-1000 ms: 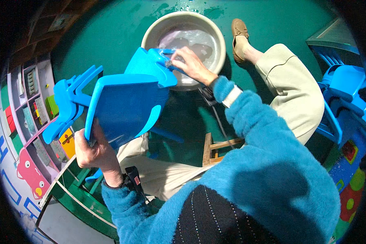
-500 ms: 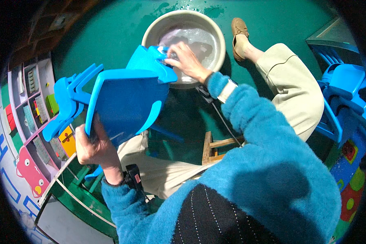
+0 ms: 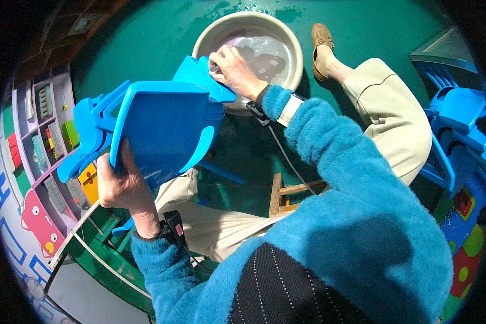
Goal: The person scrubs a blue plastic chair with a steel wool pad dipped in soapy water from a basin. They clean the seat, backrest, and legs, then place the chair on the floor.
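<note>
Two hands on one blue plastic chair, held tipped over the lap, seat underside facing up, legs pointing left. Plastic is smooth, moulded, slightly glossy; the seat is a flat panel with a raised rim.

Left hand grips the near edge of the seat, fingers wrapped under, thumb on top. Right hand sits on the far end of the chair, next to the basin, fingers curled shut around something small and dark; can't tell what it is.

Basin: round, pale cream, smooth wall, on the green floor just beyond the chair. Holds water, cloudy, with glare on the surface. Chair's far end overlaps the basin's near rim.

Floor is matte green, wet patches near the basin. Sleeves are fuzzy blue knit, trousers beige and smooth. Brown shoe right of the basin.

Small wooden stool under the person, plain slats.

Right side: stack of more blue chairs, same moulded plastic, well apart from the held one.

Left side: low shelf unit with compartments, colourful small items inside, too small to tell.
</note>
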`<state>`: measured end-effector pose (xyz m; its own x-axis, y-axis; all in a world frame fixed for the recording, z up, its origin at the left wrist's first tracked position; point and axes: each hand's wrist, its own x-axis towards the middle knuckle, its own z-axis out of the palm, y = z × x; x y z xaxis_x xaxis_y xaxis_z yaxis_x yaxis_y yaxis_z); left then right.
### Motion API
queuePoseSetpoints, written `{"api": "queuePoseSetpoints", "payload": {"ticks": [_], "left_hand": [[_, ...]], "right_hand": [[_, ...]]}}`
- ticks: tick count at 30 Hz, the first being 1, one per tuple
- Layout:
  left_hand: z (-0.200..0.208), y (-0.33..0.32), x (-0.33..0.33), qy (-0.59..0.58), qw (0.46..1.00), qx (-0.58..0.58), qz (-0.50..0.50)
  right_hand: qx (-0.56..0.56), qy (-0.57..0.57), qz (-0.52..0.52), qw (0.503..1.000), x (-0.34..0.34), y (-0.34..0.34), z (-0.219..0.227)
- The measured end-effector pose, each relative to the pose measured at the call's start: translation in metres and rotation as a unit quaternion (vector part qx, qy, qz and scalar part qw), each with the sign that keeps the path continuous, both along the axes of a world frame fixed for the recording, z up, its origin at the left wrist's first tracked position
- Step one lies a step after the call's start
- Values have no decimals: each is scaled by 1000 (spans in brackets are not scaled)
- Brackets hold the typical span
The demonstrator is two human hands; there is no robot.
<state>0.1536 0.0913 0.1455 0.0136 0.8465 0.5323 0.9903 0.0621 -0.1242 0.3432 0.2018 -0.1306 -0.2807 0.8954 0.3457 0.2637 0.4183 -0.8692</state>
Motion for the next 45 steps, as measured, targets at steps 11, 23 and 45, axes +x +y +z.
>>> {"api": "queuePoseSetpoints", "payload": {"ticks": [11,23,45], "left_hand": [[-1,-9,4,16,1000,-8,12],[0,-20,15,30,999,-14,-1],[-2,-29,24,16,999,-16,-33]], "right_hand": [[17,-93,-8,996,3,3,-1],[-11,-60,67,996,14,28,12],[68,-267,136,952,-22,52,15]]}}
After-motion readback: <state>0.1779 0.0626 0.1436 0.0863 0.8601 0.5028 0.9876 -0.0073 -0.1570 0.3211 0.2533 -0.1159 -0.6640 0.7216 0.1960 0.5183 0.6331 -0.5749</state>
